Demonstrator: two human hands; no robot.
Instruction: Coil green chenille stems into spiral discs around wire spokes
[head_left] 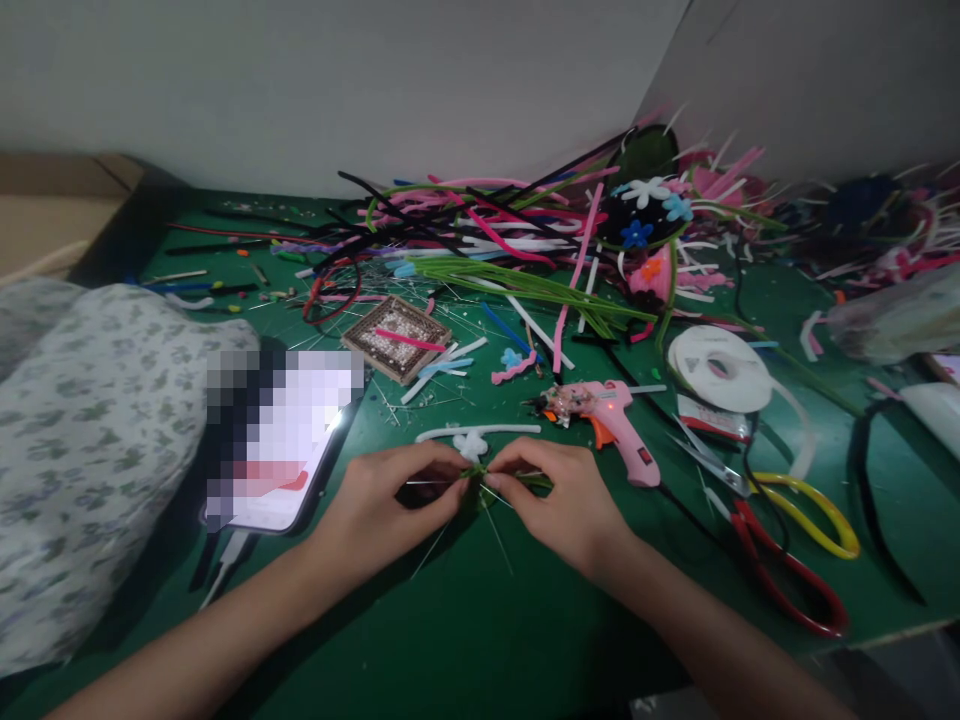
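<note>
My left hand (397, 490) and my right hand (566, 495) meet low over the green table, thumb and index finger pinched together on each. Between the fingertips is a small green pipe cleaner (475, 472), partly hidden by the fingers. Thin stiff wires stick out below and to the sides of the pinch. Just beyond the fingertips shows a small white fuzzy flower (471, 444); whether it is joined to the green piece I cannot tell. Behind it lies a white pipe cleaner (495, 431). A pink hot glue gun (626, 430) rests right of my right hand.
Red and yellow-handled scissors (750, 487) and a white ribbon spool (690, 365) lie at right. Left are a plugged-in phone (289, 450) and floral cloth (112, 430). Green pipe cleaners (525, 280), a square box (397, 338) and loose wires crowd the back.
</note>
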